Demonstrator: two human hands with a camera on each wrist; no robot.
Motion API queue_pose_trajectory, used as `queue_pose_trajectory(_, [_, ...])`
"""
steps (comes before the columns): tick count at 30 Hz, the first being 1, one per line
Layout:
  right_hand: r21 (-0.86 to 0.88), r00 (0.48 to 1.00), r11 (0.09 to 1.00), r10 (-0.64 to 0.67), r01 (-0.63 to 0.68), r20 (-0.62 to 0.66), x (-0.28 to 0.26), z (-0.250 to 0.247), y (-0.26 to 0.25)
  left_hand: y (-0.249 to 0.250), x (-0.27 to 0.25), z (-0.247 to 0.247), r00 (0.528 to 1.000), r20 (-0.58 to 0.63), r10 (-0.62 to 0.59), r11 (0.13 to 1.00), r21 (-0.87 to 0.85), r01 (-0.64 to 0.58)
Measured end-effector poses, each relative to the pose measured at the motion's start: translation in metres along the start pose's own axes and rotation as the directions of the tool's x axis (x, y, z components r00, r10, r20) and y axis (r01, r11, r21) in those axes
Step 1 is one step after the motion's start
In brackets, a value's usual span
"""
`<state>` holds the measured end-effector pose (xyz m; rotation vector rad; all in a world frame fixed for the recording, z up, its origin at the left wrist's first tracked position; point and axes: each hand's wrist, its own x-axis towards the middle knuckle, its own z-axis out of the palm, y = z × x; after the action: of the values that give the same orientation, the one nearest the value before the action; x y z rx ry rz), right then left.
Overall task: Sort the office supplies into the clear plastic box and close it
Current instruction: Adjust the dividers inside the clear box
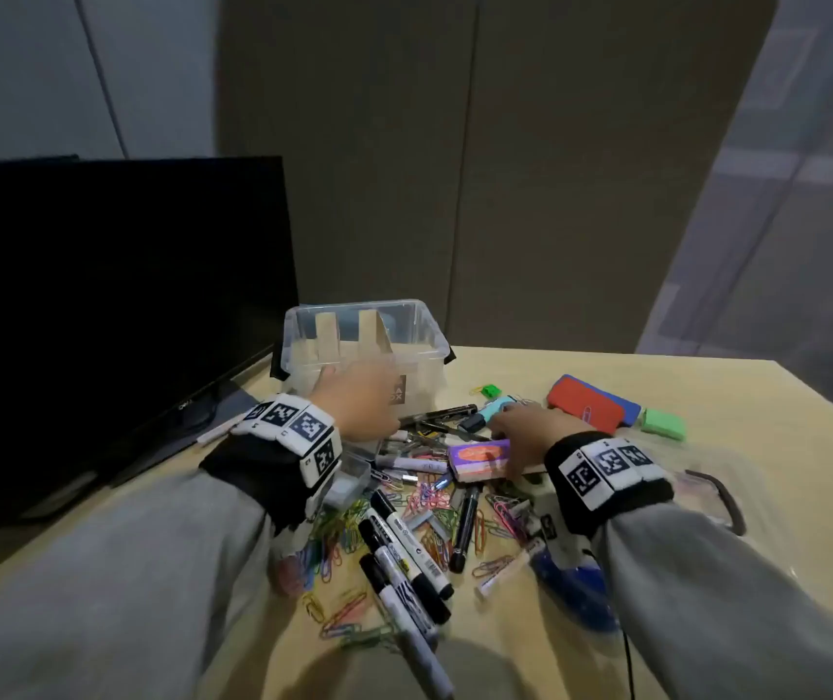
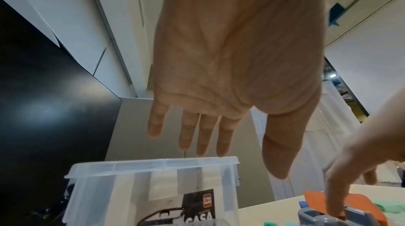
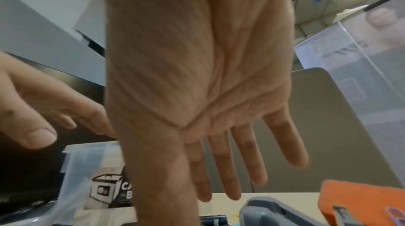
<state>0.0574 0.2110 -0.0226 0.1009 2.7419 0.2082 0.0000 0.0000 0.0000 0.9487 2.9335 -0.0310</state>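
The box (image 1: pixel 363 346) is clear plastic with no lid on it. It stands at the back of the pale surface (image 1: pixel 581 366), just beside a black screen (image 1: pixel 111 295). Brown card pieces stand up inside it, and a dark sticker is on its front wall.

In front of the box lies a messy pile. There are black and white markers (image 1: pixel 404 548), lots of bright paper clips (image 1: pixel 429 497), a purple and orange pack (image 1: pixel 477 459), a red and blue case (image 1: pixel 588 402), a green eraser (image 1: pixel 663 421) and a small green clip (image 1: pixel 490 391).

The left hand (image 1: pixel 353 396) reaches out flat above the near wall of the box. Its fingers (image 2: pixel 203 136) are straight and a little spread, and they hold nothing.

The right hand (image 1: pixel 530 431) is low over the pile, near the purple and orange pack and a pale blue thing (image 1: pixel 497 409). Its fingers (image 3: pixel 252 157) are straight and spread too, and hold nothing. One fingertip points down at a grey thing (image 2: pixel 335 217) beside the case.

Both arms wear grey sleeves with black and white wrist bands.
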Motion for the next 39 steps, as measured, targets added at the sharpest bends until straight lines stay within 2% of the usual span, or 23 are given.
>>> queue_pose_trajectory(9, [-0.142, 0.999, 0.989, -0.033, 0.027, -0.034, 0.009, 0.01, -0.013, -0.002, 0.016, 0.014, 0.995, -0.063, -0.073, 0.997, 0.02, 0.074])
queue_pose_trajectory(14, [-0.132, 0.997, 0.988, -0.079, 0.078, -0.003, 0.016, 0.013, -0.021, -0.008, 0.032, 0.014, 0.994, -0.051, -0.098, 0.995, 0.02, 0.099])
queue_pose_trajectory(25, [-0.07, 0.986, 0.984, -0.161, 0.164, 0.046, 0.043, 0.009, -0.02, -0.01, 0.073, 0.002, 1.0, -0.021, -0.012, 0.999, 0.042, 0.013])
queue_pose_trajectory(33, [0.125, 0.991, 0.984, -0.13, 0.126, 0.028, 0.059, -0.011, -0.008, -0.019, 0.089, -0.01, 0.999, -0.006, 0.054, 0.998, 0.032, -0.054])
queue_pose_trajectory(39, [0.299, 0.985, 0.939, -0.154, 0.172, -0.082, 0.051, -0.029, -0.005, -0.021, 0.085, -0.008, 0.996, -0.041, 0.083, 0.995, -0.047, -0.084])
